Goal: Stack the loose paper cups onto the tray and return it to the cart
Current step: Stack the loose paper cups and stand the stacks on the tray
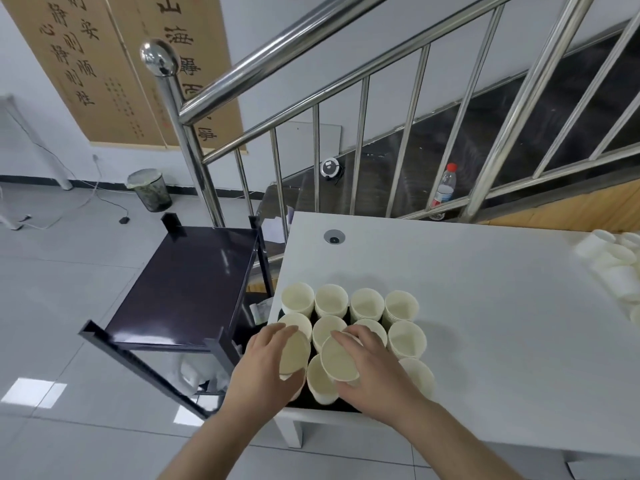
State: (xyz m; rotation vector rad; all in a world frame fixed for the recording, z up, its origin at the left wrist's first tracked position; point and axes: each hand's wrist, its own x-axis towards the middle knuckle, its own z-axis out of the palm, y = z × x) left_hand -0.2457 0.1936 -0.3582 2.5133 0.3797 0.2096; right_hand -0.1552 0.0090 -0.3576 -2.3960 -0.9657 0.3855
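A dark tray [304, 402] sits at the near left corner of the white table [485, 299], filled with several stacks of cream paper cups [366, 304]. My left hand [258, 367] grips one paper cup [293, 355], tilted, above the tray's left side. My right hand [370, 372] grips another paper cup [339, 358], tilted toward me, over the tray's middle. More loose paper cups [613, 268] lie in a pile at the table's far right edge. The dark cart [183, 289] stands left of the table, its top shelf bare.
A steel stair railing [194, 157] rises behind the cart and table. A plastic bottle [444, 185] stands on the stairs behind the rails. A waste bin [150, 190] sits on the tiled floor by the wall, with cables near it.
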